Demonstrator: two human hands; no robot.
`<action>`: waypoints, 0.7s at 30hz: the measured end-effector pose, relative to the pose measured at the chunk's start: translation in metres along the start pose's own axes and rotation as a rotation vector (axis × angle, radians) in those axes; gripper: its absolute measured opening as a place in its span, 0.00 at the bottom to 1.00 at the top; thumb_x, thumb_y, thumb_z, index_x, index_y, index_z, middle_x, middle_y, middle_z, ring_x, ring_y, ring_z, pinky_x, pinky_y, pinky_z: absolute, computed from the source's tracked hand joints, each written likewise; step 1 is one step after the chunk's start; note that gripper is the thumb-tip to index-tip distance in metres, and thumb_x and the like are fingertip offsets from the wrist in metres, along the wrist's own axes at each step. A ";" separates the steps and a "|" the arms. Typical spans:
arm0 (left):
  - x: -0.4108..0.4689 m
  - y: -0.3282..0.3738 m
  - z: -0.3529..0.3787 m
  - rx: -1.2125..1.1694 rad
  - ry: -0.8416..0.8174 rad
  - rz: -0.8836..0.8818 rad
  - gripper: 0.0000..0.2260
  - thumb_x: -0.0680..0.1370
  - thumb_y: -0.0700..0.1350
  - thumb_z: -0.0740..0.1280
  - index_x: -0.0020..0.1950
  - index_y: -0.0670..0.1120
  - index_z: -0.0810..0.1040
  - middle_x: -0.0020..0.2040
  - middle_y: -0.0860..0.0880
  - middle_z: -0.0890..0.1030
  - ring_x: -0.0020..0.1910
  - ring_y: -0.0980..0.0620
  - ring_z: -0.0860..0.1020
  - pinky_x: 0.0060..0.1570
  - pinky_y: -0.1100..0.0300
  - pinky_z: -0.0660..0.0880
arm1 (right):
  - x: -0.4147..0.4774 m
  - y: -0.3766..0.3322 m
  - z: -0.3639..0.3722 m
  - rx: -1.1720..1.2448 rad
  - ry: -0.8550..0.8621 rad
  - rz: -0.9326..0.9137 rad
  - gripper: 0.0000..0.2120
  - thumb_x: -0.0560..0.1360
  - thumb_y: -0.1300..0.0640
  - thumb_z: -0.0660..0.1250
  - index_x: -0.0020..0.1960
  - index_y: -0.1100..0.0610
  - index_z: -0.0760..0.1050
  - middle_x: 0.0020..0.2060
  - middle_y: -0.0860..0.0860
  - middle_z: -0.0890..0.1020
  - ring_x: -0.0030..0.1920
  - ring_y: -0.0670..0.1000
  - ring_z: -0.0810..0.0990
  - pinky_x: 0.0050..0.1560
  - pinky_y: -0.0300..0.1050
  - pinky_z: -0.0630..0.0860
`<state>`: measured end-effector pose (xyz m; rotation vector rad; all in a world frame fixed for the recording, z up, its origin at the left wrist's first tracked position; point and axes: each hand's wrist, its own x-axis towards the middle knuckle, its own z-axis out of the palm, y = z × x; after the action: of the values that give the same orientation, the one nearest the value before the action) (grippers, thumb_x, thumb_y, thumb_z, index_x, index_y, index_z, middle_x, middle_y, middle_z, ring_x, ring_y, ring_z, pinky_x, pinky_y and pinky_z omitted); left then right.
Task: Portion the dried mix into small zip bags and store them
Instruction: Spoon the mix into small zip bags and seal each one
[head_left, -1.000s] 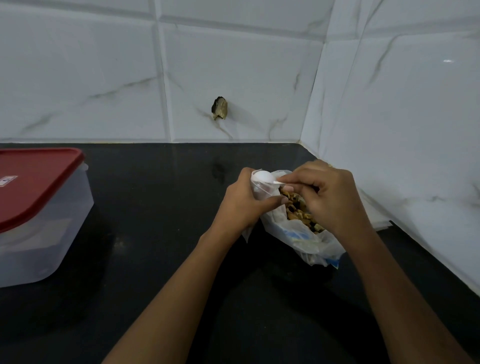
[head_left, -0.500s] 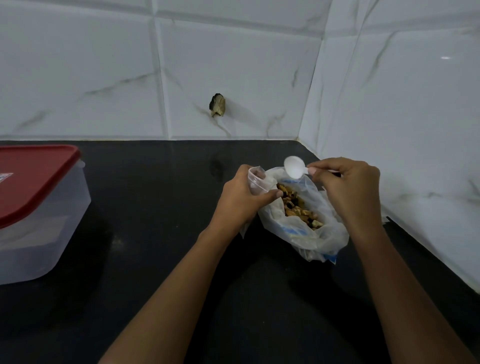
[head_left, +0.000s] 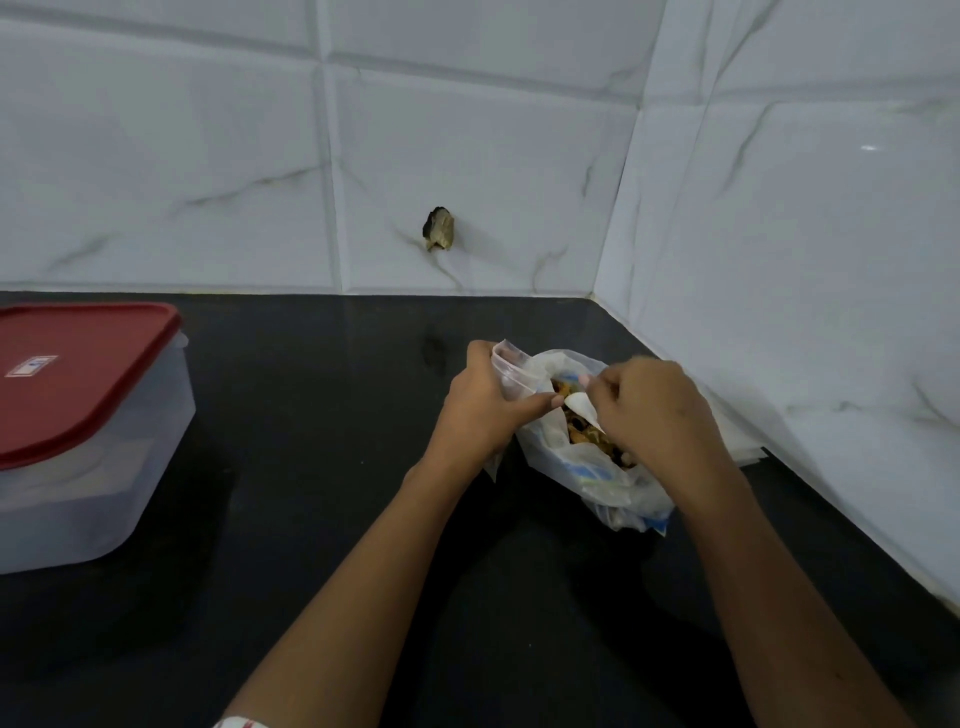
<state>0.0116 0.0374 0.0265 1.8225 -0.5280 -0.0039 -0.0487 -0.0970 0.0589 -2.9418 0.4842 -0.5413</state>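
Black worktop (head_left: 322, 545) under a white tiled corner; dim light. Nearest the camera, both forearms reach in.

Left grip (head_left: 480, 410) is clenched round the small zip bag (head_left: 511, 371), thumb across its front. The bag's mouth is held open and upward, just beside the large bag (head_left: 618, 488). Right grip (head_left: 657, 415) pinches the white spoon (head_left: 581, 413). Its bowl is down inside the large bag's mouth, in or on the dried mix (head_left: 584, 439).

Change: one second ago the spoon sat over the small bag's mouth. Half a second ago it hung lifted above the large bag, bowl apparently bare. Now it is back in the mix.

Reading: one spoonful delivered, next scoop under way. Fill level of the small bag is hidden by the left grip, so portion count is unknown; bag unsealed.

Pale flat sheets (head_left: 743, 441) lie behind the right grip against the side wall, possibly spare bags; cannot confirm. Left, well apart: clear box (head_left: 88, 483) with red lid (head_left: 78, 374) on, likely the store. Far: dark chip (head_left: 439, 228) in the back wall tile.
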 end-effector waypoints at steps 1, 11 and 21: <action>0.000 0.000 -0.001 -0.001 0.013 0.000 0.30 0.69 0.48 0.75 0.65 0.45 0.63 0.50 0.56 0.70 0.43 0.62 0.71 0.34 0.73 0.68 | -0.001 -0.006 -0.005 0.101 0.054 -0.050 0.17 0.78 0.48 0.57 0.57 0.57 0.77 0.49 0.54 0.80 0.48 0.53 0.77 0.47 0.45 0.75; 0.012 -0.006 -0.039 -0.205 -0.024 -0.156 0.30 0.72 0.43 0.72 0.66 0.45 0.57 0.47 0.54 0.71 0.42 0.59 0.74 0.34 0.67 0.74 | 0.027 -0.077 -0.004 0.662 -0.177 -0.102 0.03 0.75 0.60 0.67 0.46 0.53 0.74 0.48 0.53 0.78 0.46 0.52 0.77 0.51 0.46 0.77; 0.013 -0.011 -0.040 -0.477 0.155 -0.235 0.04 0.80 0.42 0.61 0.51 0.45 0.75 0.46 0.48 0.80 0.46 0.51 0.79 0.44 0.59 0.77 | 0.037 -0.063 0.035 1.168 0.047 0.103 0.17 0.71 0.68 0.68 0.57 0.57 0.70 0.36 0.48 0.77 0.35 0.47 0.76 0.38 0.41 0.75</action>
<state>0.0381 0.0712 0.0322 1.3929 -0.1789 -0.1365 0.0153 -0.0481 0.0487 -1.7830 0.1937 -0.5954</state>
